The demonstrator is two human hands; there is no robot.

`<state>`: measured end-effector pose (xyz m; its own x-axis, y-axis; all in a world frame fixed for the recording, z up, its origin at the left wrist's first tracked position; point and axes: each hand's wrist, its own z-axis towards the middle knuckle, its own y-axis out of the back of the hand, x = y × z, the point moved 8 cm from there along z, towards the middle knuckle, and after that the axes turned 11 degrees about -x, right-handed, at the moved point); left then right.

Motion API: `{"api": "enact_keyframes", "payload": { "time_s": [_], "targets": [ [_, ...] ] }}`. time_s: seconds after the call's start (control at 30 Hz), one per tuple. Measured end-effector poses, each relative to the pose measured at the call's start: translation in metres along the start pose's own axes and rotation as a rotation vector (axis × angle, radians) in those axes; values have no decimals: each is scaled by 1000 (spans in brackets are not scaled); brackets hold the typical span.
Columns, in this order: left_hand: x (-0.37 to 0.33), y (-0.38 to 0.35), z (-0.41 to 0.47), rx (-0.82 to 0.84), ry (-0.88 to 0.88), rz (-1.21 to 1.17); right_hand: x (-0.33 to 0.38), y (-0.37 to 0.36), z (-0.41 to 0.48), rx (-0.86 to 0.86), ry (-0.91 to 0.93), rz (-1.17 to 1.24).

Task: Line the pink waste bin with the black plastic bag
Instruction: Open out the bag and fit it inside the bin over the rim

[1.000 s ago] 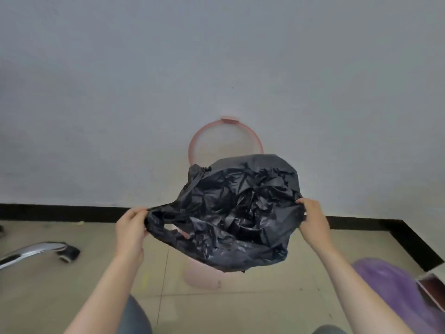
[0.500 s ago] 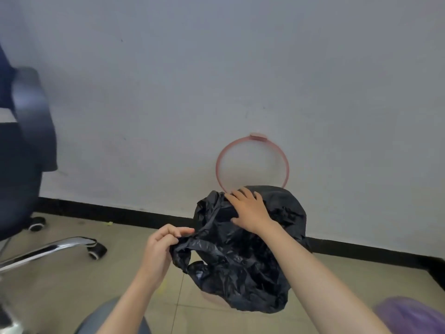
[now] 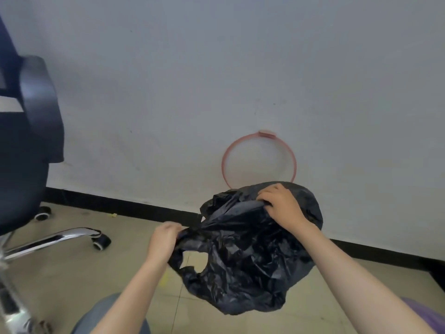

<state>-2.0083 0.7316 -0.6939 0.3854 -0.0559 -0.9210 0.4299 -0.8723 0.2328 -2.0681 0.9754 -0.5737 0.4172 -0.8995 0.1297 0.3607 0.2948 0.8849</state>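
Bag [image 3: 243, 261], black plastic, hangs crumpled between both hands, in front of and just below the pink bin ring [image 3: 258, 160] on the wall. Left hand [image 3: 163, 242] is closed in a fist, fingers pinching the near-left edge beside a handle loop. Right hand [image 3: 281, 208] lies over the top, fingers curled and gripping the far edge; it is the nearer hand to the ring, directly beneath it. The mouth stretches roughly left to right and must, in my judgement, go up and back to reach the ring.

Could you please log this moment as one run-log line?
left hand: grips crumpled black plastic bag | right hand: grips bag top | pink ring bin rim: unlined
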Motion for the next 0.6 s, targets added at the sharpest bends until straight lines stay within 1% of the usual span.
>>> {"api": "enact_keyframes", "payload": {
  "time_s": [0.1, 0.13, 0.2, 0.27, 0.3, 0.33, 0.37, 0.4, 0.5, 0.57, 0.6],
  "targets": [
    [-53, -3, -10, 18, -291, 54, 9, 3, -16, -20, 107, 64],
    [-71, -13, -13, 68, -406, 120, 9, 3, -19, -8, 114, 79],
    [-95, -46, -20, 241, -626, 331, 8, 5, -23, -5, 104, 84],
    [-98, -80, -33, 449, -756, 559, 6, 7, -25, -18, 74, 76],
    [-96, -93, -40, 518, -812, 655, 6, 7, -27, -18, 55, 72],
    [-96, -101, -45, 547, -866, 719, 5, 7, -28, -13, 41, 72],
    [-96, -106, -48, 557, -900, 738, 5, 5, -30, -7, 31, 75],
    [-95, -109, -50, 566, -890, 703, 4, 4, -32, 0, 27, 76],
    [-93, -103, -49, 573, -780, 496, -3, 5, -37, 15, 8, 52],
    [-94, -88, -42, 508, -750, 429, -13, 6, -38, 21, -66, 36],
    [-92, -79, -37, 461, -746, 433, -18, 7, -38, 22, -112, 28]
  ]
}}
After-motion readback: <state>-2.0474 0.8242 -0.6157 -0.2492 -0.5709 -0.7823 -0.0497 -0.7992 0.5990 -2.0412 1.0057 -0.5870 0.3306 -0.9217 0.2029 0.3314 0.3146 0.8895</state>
